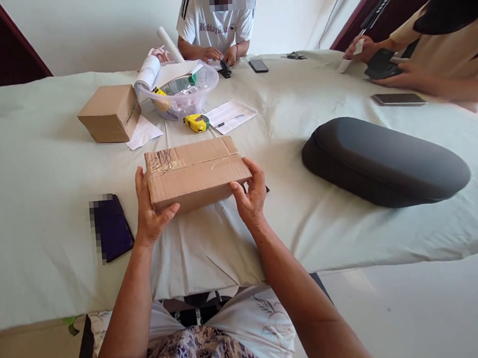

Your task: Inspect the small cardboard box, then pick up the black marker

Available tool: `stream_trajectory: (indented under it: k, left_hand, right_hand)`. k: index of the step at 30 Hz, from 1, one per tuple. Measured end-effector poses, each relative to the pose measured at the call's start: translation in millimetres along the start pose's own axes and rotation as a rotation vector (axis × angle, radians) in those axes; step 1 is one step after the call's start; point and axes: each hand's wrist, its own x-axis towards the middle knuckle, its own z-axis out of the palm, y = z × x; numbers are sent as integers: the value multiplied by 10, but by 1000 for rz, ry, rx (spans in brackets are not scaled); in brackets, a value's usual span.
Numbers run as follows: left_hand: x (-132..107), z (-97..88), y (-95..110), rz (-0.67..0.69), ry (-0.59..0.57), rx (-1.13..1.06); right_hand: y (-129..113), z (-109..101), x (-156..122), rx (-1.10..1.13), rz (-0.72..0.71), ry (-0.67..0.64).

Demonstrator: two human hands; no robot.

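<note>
Between my two hands is a brown cardboard box (197, 173), with a taped seam along its top and dark scribbles at its far left corner. My left hand (149, 212) grips the box's left end, thumb on the front face. At the right end, my right hand (250, 194) holds it with the thumb near the front top edge. The box is slightly tilted; whether its underside touches the cloth I cannot tell. A small dark object, mostly hidden, shows behind my right hand.
A dark phone (113, 228) lies left of my hands. Beyond are another cardboard box (107, 114), a plastic basin (210, 88), a yellow tape measure (196, 123) and a paper sheet (234, 114). A large dark grey case (385, 160) sits right. Two people handle objects across the table.
</note>
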Motion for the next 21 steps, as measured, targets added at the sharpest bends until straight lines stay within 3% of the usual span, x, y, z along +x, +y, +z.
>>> stream_trajectory:
  k: [4, 9, 14, 17, 21]
  left_hand:
    - [-10, 44, 145, 71, 101, -7]
    - [-96, 177, 247, 50, 218, 184]
    - [-177, 319, 313, 279, 304, 338]
    - [-193, 358, 328, 338, 329, 387]
    - [-195, 369, 327, 320, 344, 409]
  right_hand:
    - [-193, 51, -89, -50, -20, 75]
    - [-317, 174, -178, -138, -98, 44]
    - [-333, 240, -208, -291, -154, 56]
    - [-369, 263, -228, -287, -149, 71]
    - [-395, 276, -248, -207, -81, 76]
